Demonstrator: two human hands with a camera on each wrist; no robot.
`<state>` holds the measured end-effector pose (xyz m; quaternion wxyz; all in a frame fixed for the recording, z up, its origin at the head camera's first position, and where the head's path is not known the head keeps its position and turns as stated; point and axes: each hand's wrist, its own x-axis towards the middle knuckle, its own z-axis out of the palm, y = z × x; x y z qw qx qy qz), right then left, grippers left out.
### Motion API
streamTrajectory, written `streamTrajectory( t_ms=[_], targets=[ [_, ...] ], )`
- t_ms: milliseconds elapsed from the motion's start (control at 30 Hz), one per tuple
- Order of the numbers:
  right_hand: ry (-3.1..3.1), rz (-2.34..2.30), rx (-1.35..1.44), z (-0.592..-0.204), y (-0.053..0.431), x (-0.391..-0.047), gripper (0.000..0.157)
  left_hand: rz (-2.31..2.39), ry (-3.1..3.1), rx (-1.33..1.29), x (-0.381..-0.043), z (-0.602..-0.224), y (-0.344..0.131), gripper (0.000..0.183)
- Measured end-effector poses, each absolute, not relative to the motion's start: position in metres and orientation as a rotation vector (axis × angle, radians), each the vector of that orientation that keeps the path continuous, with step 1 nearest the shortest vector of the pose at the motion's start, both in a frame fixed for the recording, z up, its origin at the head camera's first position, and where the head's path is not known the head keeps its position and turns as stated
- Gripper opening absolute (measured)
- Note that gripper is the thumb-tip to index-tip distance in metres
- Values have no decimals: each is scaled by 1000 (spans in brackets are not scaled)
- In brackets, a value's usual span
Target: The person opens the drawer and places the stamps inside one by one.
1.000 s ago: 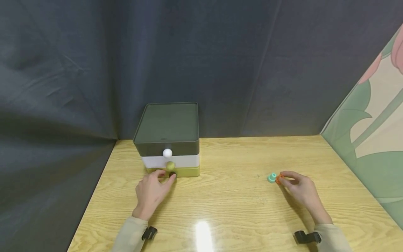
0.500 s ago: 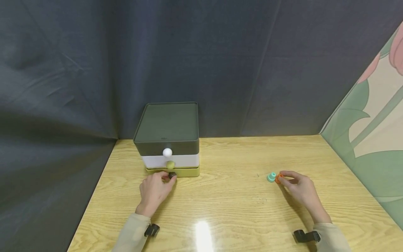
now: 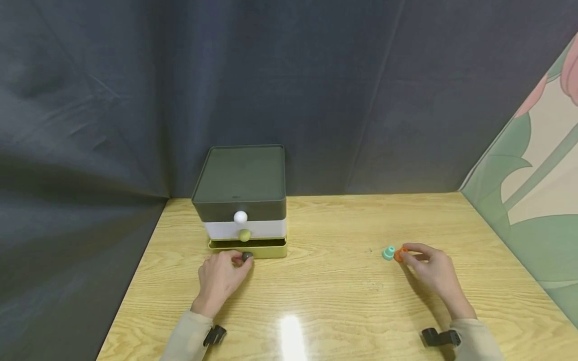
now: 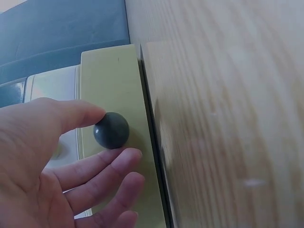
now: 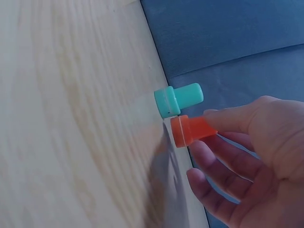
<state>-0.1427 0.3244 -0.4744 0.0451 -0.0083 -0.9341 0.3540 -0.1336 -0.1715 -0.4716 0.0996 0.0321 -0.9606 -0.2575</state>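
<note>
A three-tier drawer box (image 3: 241, 173) stands at the back left of the table, dark green on top, white in the middle, yellow-green at the bottom. My left hand (image 3: 220, 278) pinches the round dark knob (image 4: 112, 130) of the bottom drawer (image 3: 268, 251) between thumb and fingers. That drawer is pulled out a little, with a dark gap above its front. At the right, my right hand (image 3: 431, 273) pinches a small orange stepped plastic piece (image 5: 192, 130) by its narrow end. A similar teal piece (image 5: 178, 99) stands upright right beside it on the table.
The upper drawers carry a white knob (image 3: 240, 217) and a yellow-green knob (image 3: 244, 235). A dark curtain (image 3: 338, 100) hangs behind and to the left of the wooden table (image 3: 329, 291). A flower-patterned panel (image 3: 542, 200) borders the right side.
The bottom drawer has slid out toward me, drawn by the left hand on its knob. My right hand has stayed at the orange piece.
</note>
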Motion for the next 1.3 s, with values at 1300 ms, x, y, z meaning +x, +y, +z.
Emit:
streamTrajectory(
  t_ms=[1300],
  targets=[
    [-2639, 1242, 208, -413, 248, -136, 28, -739, -2899, 19, -87, -471, -176, 22]
  ],
)
